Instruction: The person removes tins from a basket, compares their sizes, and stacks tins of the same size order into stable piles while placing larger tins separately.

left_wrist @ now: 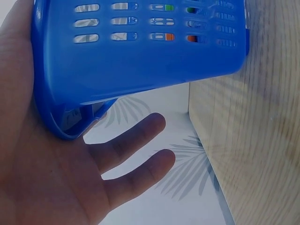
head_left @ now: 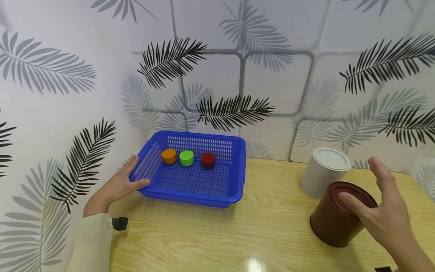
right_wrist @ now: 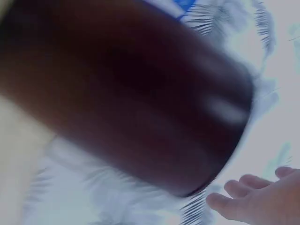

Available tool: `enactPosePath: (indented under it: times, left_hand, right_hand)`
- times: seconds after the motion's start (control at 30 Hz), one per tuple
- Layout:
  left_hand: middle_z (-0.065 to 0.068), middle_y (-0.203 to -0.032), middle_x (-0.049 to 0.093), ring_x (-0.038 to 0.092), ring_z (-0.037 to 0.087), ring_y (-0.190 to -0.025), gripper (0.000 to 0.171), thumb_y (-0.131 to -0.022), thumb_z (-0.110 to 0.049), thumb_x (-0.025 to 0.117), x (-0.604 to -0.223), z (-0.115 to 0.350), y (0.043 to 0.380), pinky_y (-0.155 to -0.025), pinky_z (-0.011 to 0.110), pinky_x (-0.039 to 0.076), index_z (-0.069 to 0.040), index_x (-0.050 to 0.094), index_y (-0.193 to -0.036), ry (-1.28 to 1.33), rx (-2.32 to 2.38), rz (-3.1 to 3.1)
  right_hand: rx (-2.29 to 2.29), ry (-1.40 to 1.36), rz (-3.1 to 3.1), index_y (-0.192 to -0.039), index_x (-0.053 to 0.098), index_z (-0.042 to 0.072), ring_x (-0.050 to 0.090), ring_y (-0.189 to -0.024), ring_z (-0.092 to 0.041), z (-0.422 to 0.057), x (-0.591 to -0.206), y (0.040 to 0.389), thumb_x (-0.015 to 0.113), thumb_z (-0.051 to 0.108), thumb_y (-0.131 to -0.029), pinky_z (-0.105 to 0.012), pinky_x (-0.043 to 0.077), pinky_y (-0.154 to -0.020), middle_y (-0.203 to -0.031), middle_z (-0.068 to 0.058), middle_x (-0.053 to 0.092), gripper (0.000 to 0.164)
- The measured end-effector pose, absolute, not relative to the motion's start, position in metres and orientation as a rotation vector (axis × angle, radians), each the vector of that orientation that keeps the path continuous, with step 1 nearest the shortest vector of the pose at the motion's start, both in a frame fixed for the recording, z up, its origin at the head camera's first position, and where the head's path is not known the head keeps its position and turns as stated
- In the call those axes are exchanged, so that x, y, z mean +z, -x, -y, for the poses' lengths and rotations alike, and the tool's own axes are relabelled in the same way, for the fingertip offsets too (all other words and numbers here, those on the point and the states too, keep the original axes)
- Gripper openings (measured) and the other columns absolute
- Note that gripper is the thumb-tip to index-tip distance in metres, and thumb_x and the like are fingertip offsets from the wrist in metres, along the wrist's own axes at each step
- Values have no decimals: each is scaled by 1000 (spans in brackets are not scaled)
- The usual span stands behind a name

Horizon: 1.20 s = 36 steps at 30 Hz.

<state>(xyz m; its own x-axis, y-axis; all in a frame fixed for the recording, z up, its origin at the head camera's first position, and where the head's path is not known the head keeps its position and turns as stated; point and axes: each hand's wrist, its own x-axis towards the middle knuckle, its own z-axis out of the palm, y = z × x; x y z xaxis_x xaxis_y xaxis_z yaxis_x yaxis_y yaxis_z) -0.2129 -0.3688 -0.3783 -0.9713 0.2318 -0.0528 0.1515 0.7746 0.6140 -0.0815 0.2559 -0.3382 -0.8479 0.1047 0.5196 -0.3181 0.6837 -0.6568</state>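
Note:
At the left, my left hand (head_left: 117,187) rests against the near left corner of a blue plastic basket (head_left: 200,198), thumb along the front rim and other fingers on the left side. In the left wrist view the blue rim lies against the palm, and two fingers extend straight past it. Inside the basket stand an orange round piece (head_left: 168,156), a green one (head_left: 186,158) and a dark red one (head_left: 208,160). My right hand (head_left: 387,209) hovers with spread fingers beside a dark red-brown can (head_left: 334,224), which the right wrist view shows apart from the fingertips.
Just behind the dark can stands a white can (head_left: 317,181) with a flat lid. Both are on a light wooden table (head_left: 272,226). A wall with leaf-patterned covering (head_left: 272,83) rises along the table's back edge and left side.

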Motion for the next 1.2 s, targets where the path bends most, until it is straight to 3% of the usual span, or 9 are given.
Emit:
enactPosePath:
  times: [0.07, 0.17, 0.3, 0.37, 0.53, 0.67, 0.87, 1.2]
  left_hand:
    - [18, -167, -8, -7, 46, -150, 110, -92, -53, 68, -378, 370, 213, -110, 74, 6, -7, -2, -162, -305, 973, -2843]
    - [19, -167, -8, -7, 45, -150, 110, -91, -54, 69, -378, 370, 213, -111, 73, 6, -6, -1, -162, -307, 995, -2834]
    - [18, -167, -7, -6, 45, -150, 110, -91, -54, 69, -379, 369, 214, -112, 73, 6, -6, 1, -162, -313, 1012, -2831]
    - [18, -167, -7, -5, 46, -150, 110, -91, -54, 69, -379, 369, 214, -112, 72, 6, -5, 2, -162, -313, 1009, -2837]
    - [19, -167, -6, -4, 46, -150, 111, -90, -55, 69, -380, 368, 214, -112, 72, 7, -6, 1, -162, -313, 994, -2844]
    - [19, -167, -6, -4, 46, -150, 111, -90, -56, 69, -379, 369, 213, -111, 73, 7, -7, 1, -163, -303, 991, -2849]
    - [18, -168, -6, -4, 46, -150, 111, -90, -55, 69, -382, 371, 209, -112, 72, 8, -6, 0, -163, -284, 981, -2845]
    - [12, -168, -9, -7, 41, -151, 111, -90, -57, 68, -380, 372, 213, -113, 71, 7, -11, -2, -163, -245, 979, -2833]
  right_hand:
    - [1038, -251, 2336, -162, 27, 22, 26, -149, -20, -239, -325, 89, 78, 5, -88, -26, 17, -118, -163, -8, 29, 92]
    - [1055, -389, 2302, -158, 38, 19, 37, -142, -16, -213, -311, 101, 76, 0, -87, -10, 31, -103, -156, -1, 41, 83]
    - [1111, -559, 2271, -154, 45, 16, 44, -136, -17, -176, -300, 121, 73, -4, -88, -12, 38, -100, -148, -1, 48, 74]
    - [1127, -637, 2266, -153, 46, 15, 45, -135, -15, -157, -296, 133, 72, -4, -89, -26, 36, -110, -149, -6, 48, 71]
    - [1245, -716, 2304, -151, 47, 10, 48, -134, -31, -111, -289, 166, 69, 6, -96, -57, 39, -107, -151, -9, 47, 60]
    - [1305, -782, 2352, -151, 45, 6, 49, -134, -35, -73, -283, 196, 67, 13, -98, -57, 40, -107, -152, -12, 45, 57]
    - [1403, -739, 2496, -152, 43, 11, 50, -133, -31, -22, -291, 241, 64, 24, -101, -50, 44, -105, -153, -9, 44, 57]
    - [1471, -579, 2614, -149, 47, 10, 53, -127, -33, 34, -321, 306, 61, 25, -102, -48, 47, -101, -145, -18, 51, 52]
